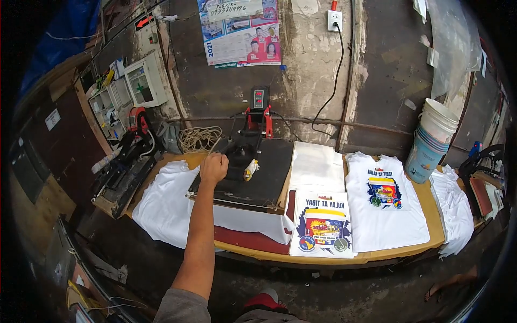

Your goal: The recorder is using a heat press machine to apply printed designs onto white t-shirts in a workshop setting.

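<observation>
My left hand point(214, 168) is closed around the lever handle of a black heat press, and the arm reaches straight out over the table. The press's wide black upper plate point(253, 185) lies lowered, with white cloth point(250, 222) showing under its front edge. A control box point(259, 99) with a lit red display stands at its back. Right of the press lies a stack of printed transfer sheets point(323, 223) with mirrored lettering and a colourful bucket picture. Beside it a white T-shirt point(388, 215) is spread flat with a similar sheet on it. My right hand is out of view.
White shirts point(168, 202) lie left of the press; more folded ones point(453, 207) hang at the table's right end. Stacked buckets point(428, 142) stand at the back right. Another press point(126, 172) is at the left. A black cord point(340, 70) runs down the wall. Someone's sandalled foot point(431, 290) shows lower right.
</observation>
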A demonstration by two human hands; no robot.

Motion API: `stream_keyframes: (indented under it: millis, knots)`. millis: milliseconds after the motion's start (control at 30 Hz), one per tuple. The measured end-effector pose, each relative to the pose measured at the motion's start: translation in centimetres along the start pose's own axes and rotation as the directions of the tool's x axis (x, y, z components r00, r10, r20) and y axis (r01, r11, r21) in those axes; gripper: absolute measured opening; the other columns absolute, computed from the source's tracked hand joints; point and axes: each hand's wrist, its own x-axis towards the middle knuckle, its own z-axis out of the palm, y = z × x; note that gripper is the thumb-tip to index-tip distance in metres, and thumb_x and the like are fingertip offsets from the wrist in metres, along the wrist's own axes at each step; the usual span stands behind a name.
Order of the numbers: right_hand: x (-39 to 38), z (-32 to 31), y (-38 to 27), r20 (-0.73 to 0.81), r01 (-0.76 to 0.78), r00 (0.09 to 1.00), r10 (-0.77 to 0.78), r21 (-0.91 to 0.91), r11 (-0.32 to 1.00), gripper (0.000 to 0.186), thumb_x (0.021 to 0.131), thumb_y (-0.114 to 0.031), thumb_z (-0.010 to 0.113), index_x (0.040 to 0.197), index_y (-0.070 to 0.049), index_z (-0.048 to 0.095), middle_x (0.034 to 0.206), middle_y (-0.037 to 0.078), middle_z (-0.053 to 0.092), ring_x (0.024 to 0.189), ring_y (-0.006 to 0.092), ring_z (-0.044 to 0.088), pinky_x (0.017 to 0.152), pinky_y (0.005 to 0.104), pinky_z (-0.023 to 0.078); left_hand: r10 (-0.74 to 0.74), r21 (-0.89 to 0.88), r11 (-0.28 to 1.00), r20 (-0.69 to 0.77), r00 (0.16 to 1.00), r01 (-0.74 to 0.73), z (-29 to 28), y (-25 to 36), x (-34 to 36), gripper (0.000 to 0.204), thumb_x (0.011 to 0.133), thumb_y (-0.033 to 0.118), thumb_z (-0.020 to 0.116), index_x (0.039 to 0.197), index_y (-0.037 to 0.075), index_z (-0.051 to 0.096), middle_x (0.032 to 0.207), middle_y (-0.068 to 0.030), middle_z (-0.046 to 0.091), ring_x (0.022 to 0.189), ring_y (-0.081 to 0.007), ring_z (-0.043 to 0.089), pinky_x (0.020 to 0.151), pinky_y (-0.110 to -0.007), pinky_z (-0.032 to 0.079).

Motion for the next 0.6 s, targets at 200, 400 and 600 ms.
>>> stream_keyframes:
  millis: [200,400,600]
  knots:
    - [-0.5,4.7,0.8,0.422,-0.045,0.903,-0.081,0.281,0.959,0.052,0.087,-0.049,0.049,0.101,-0.003,0.067,0.092,0.021,0.065,0.096,0.0381,0.063,0.091,0.0494,0.049,-0.034,0.021,0.999,0.021,0.999,0.034,0.6,-1.5,-0.7,0.032,0.084,0.024,0.048,0.073,0.000,0.064,0.079,-0.0209,0.063,0.077,-0.0406,0.060,0.072,-0.050,0.047]
    - [2.7,-2.5,-0.2,-0.182,0.073,0.981,-0.069,0.015,0.997,0.048,0.090,-0.045,0.046,0.103,-0.003,0.066,0.101,0.022,0.064,0.104,0.0410,0.060,0.083,0.0494,0.050,-0.064,0.018,0.998,0.032,0.997,0.063,0.0,-1.7,-1.0,0.033,0.085,0.024,0.047,0.073,-0.001,0.064,0.081,-0.0213,0.064,0.078,-0.0412,0.060,0.073,-0.049,0.047]
    - [1.0,0.6,-0.8,-0.044,0.055,0.997,-0.056,-0.033,0.998,0.051,0.090,-0.048,0.044,0.103,-0.004,0.066,0.103,0.021,0.063,0.105,0.0416,0.060,0.079,0.0513,0.050,-0.088,-0.032,0.995,0.047,0.995,0.090,1.1,-1.8,-0.6,0.034,0.086,0.025,0.047,0.073,-0.002,0.064,0.081,-0.0212,0.064,0.079,-0.0417,0.060,0.072,-0.049,0.047]
